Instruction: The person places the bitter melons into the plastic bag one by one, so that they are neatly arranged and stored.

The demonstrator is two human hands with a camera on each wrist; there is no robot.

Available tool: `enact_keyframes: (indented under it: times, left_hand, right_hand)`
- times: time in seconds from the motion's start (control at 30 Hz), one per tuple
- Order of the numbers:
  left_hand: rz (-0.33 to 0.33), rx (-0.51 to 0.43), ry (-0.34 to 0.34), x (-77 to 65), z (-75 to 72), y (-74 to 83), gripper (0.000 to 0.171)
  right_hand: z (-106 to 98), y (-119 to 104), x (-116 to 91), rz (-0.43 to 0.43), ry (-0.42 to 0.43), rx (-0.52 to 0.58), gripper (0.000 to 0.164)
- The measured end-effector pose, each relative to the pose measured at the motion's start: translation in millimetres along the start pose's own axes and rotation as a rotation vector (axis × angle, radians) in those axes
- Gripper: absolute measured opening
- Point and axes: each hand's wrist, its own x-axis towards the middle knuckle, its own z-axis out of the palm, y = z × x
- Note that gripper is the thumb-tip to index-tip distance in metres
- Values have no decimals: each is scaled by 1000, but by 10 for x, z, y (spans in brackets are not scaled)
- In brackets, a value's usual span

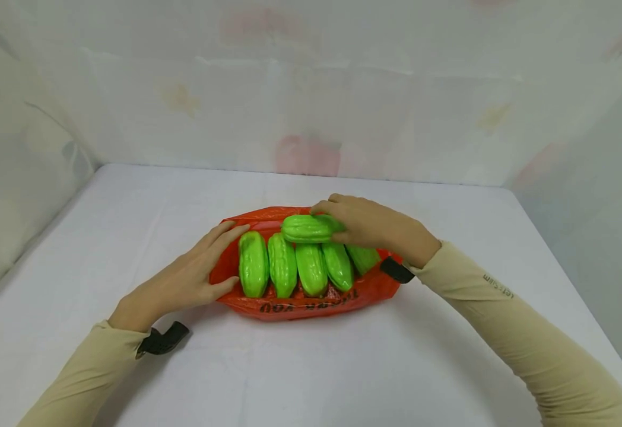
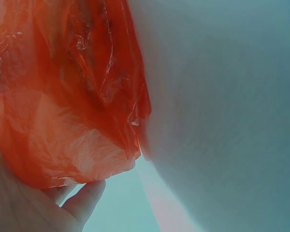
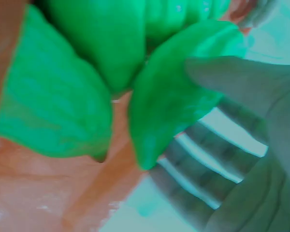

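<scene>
A red plastic bag [image 1: 311, 311] with dark lettering lies on the table, its mouth spread open. Inside, several shiny green ribbed fruits, perhaps star fruit, stand side by side, the leftmost fruit [image 1: 254, 264] among them. Across their tops lies another green ribbed fruit [image 1: 307, 229], which my right hand [image 1: 370, 222] holds at its right end. The right wrist view shows the thumb on that fruit [image 3: 179, 87], with the other fingers along its far side. My left hand [image 1: 193, 276] rests against the bag's left side, fingers extended; in the left wrist view fingertips touch the bag [image 2: 82, 140].
A white-covered table [image 1: 311, 373] spreads around the bag. Behind it hangs a pale wall covering [image 1: 396, 107] with faint coloured patches, and another panel [image 1: 17, 166] closes in the left side. Black wrist straps [image 1: 164, 339] show below each hand.
</scene>
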Motion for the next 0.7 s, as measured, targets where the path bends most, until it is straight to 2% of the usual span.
enact_keyframes:
  times: [0.2, 0.57, 0.7]
  left_hand:
    - [7, -2, 12, -3, 14, -6, 89]
    - [11, -6, 17, -1, 20, 14, 93]
    - [19, -12, 19, 7, 21, 12, 92]
  right_hand:
    - [5, 43, 70, -11, -2, 23, 48]
    - [33, -27, 216, 3, 68, -77, 41]
    - [81, -58, 291, 12, 77, -73, 41]
